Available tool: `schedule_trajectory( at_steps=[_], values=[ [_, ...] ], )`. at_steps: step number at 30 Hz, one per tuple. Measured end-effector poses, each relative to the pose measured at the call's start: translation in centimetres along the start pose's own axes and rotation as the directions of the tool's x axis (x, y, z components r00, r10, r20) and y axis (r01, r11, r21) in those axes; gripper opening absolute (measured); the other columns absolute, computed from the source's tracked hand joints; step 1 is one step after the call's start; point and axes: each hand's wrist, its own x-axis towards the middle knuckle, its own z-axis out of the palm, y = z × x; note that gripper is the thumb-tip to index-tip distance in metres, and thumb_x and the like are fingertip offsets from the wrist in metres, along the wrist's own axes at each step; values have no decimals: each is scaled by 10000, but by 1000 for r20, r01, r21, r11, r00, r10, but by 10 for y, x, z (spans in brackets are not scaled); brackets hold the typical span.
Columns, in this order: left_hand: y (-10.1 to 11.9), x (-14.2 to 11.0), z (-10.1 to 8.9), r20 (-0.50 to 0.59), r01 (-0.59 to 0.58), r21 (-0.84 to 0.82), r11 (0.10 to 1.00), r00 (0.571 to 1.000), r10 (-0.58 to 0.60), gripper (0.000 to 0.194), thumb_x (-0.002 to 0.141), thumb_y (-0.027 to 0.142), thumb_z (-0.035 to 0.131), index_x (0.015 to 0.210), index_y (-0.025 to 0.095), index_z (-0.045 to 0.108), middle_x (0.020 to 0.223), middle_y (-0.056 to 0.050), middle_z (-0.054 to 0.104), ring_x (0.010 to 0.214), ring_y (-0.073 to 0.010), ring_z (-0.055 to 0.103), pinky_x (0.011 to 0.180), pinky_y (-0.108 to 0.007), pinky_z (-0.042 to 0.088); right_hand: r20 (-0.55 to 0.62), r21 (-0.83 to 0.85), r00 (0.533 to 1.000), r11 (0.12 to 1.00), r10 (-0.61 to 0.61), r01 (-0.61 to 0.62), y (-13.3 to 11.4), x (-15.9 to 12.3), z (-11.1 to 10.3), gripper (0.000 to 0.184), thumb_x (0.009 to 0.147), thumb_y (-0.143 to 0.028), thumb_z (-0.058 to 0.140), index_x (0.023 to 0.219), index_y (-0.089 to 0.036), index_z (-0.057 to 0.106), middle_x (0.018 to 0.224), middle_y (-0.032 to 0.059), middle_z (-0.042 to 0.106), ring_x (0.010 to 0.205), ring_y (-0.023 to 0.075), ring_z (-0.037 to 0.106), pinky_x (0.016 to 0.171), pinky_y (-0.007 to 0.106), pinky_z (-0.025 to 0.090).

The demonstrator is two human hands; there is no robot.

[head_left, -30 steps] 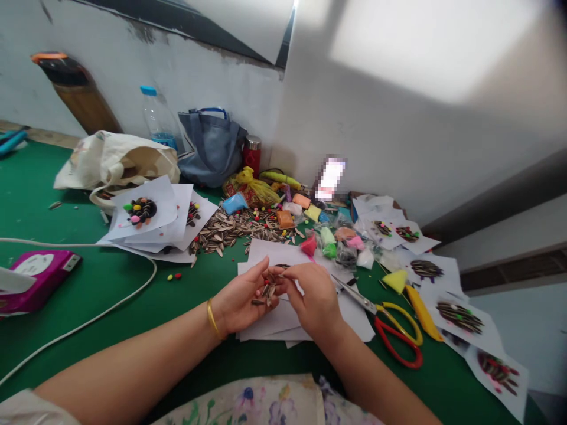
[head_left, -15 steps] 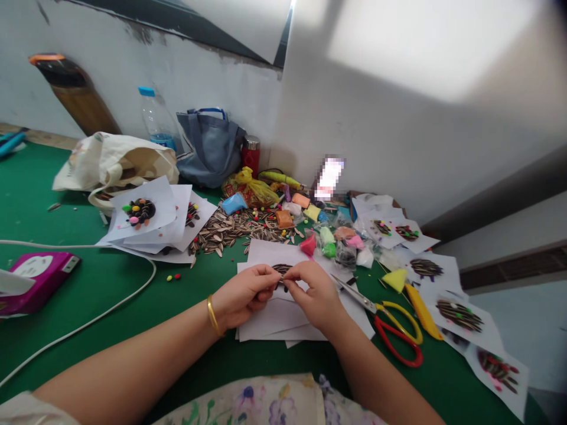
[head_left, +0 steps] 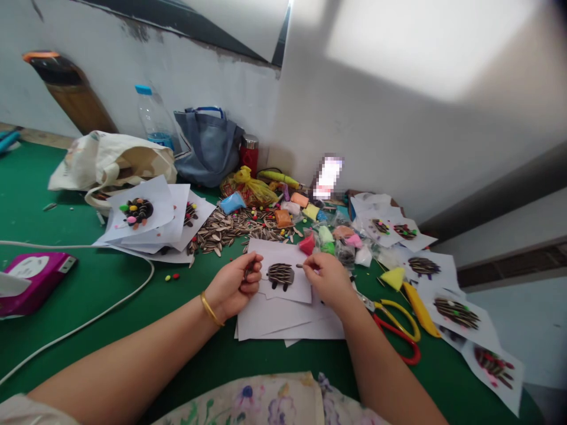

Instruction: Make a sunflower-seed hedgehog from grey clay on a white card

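Observation:
My left hand (head_left: 233, 285) is curled closed with a few sunflower seeds showing inside it. It rests at the left edge of a white paper sheet (head_left: 286, 289) on the green table (head_left: 88, 295). A patch of striped seeds (head_left: 280, 274) is stuck on that sheet between my hands. My right hand (head_left: 328, 280) pinches a single seed (head_left: 300, 266) at the sheet's right edge, just right of the patch. More white sheets lie stacked under this one.
A loose heap of sunflower seeds (head_left: 225, 230) lies behind the sheet, with coloured clay lumps (head_left: 325, 236) beside it. Red-and-yellow scissors (head_left: 394, 324) lie to the right, finished seed sheets (head_left: 456, 310) further right. Paper pile (head_left: 146, 218), bags, bottle and white cable (head_left: 88, 319) sit left.
My hands have parted and moved forward, uncovering the seed patch. The left hand has closed over its seeds; the right now holds one seed out beside the patch.

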Motion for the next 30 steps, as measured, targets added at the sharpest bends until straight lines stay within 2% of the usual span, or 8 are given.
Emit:
schedule_trajectory(
  at_steps=[5,15,30],
  values=[
    [0,0,0,-5,9,-20,1000,1000,-9,121,920,170,493,812,130,530,658,44,411,383,-5,326,290,-100,170,36,-61,999,998,-32,34,-2,0,9,104,809,-190,581,769,-206,676,790,28,679,792,181,580,720,283,378],
    [-1,1,-2,17,22,-12,1000,1000,-21,93,912,164,505,828,130,526,666,48,409,383,-3,324,289,-98,179,-9,-70,997,994,-80,80,-4,0,19,102,819,-178,593,777,-200,683,765,23,669,754,179,575,690,287,377],
    [-2,2,-4,41,40,-24,999,998,-39,97,916,171,505,833,125,528,664,47,414,388,-4,330,293,-97,184,3,-301,984,938,-180,173,-10,-2,27,70,838,-146,612,804,-178,664,807,62,672,828,211,559,743,330,343]
  ],
)
